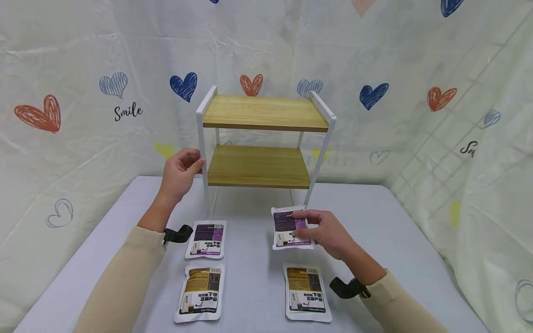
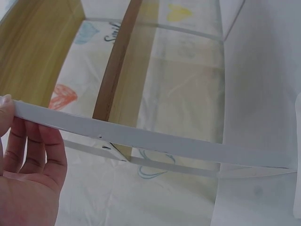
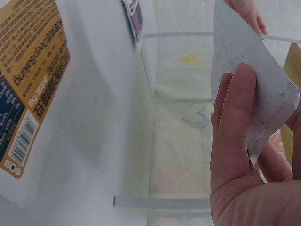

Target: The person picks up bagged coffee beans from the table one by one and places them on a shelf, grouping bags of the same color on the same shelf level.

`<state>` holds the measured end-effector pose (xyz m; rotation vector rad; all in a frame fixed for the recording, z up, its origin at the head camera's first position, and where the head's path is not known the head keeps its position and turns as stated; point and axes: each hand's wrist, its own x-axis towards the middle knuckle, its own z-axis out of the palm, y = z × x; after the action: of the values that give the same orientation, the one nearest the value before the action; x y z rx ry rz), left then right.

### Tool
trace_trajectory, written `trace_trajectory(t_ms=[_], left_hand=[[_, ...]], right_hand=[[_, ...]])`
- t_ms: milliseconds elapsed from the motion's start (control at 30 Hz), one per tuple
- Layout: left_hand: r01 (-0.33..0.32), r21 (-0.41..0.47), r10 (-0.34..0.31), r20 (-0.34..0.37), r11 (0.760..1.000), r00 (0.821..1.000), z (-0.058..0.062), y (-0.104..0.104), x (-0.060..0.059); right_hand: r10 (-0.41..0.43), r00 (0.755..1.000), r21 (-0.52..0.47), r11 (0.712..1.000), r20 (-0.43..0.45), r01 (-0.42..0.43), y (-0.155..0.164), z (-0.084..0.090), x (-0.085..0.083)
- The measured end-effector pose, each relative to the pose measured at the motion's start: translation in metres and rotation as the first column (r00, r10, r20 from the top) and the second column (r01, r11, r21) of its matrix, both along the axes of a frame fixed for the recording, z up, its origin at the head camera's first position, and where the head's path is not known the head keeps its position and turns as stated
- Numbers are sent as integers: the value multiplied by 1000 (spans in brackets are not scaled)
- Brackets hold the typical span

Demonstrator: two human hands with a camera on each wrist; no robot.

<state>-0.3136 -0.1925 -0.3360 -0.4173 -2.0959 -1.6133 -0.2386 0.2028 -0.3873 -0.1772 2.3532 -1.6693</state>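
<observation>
Right hand [image 1: 329, 233] pinches a purple-labelled white flat sachet [image 1: 290, 227] by its right edge, thumb on top and fingers [image 3: 233, 136] underneath; the right wrist view shows the pouch's white back bent over the fingers. The sachet is tipped a little off the grey counter [image 1: 399, 231], just in front of the shelf's right front leg.

Left hand [image 1: 180, 175] is curled round the white metal front-left post [image 1: 202, 152] of the two-tier wooden shelf rack [image 1: 262, 138], at about the height of the lower board; the left wrist view shows fingers [image 2: 33, 146] behind the white bar, thumb tip on its front.

Three more sachets lie flat on the counter. A second purple-labelled pouch [image 1: 207, 239] sits just below and right of the left hand's wrist. An orange-brown-labelled pouch [image 1: 200, 292] lies nearer the person than that one. Another orange-brown-labelled pouch [image 1: 306, 291] lies just under the right hand, toward the body.

Handling guess: the held sachet looks light, thin and floppy, with a smooth film surface that is likely a bit slippery. It sags when held by one edge, so a pinch on the sealed border or across a corner seems safest. The contents look soft, not fragile. The rack looks stiff but light, so it may slide unless steadied.
</observation>
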Motion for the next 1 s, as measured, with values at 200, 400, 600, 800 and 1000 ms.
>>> trace_trajectory(t_ms=[200, 400, 600, 800, 1000], left_hand=[[1, -1, -1, 8, 1000, 1000, 0, 0, 1], [-11, -2, 11, 8, 1000, 1000, -1, -1, 0], [-15, 6, 15, 5, 1000, 1000, -2, -1, -1], [-7, 11, 6, 8, 1000, 1000, -2, -1, -1], [4, 8, -4, 10, 1000, 1000, 0, -1, 0]], right_hand=[[6, 1000, -29, 1000, 4, -5, -3, 9, 1], [13, 1000, -37, 999, -4, -13, -5, 18, 4], [24, 1000, -75, 997, -2, -24, -7, 27, 6], [29, 1000, -104, 994, -5, -29, -8, 34, 7], [32, 999, -113, 993, -6, -32, -10, 41, 7]])
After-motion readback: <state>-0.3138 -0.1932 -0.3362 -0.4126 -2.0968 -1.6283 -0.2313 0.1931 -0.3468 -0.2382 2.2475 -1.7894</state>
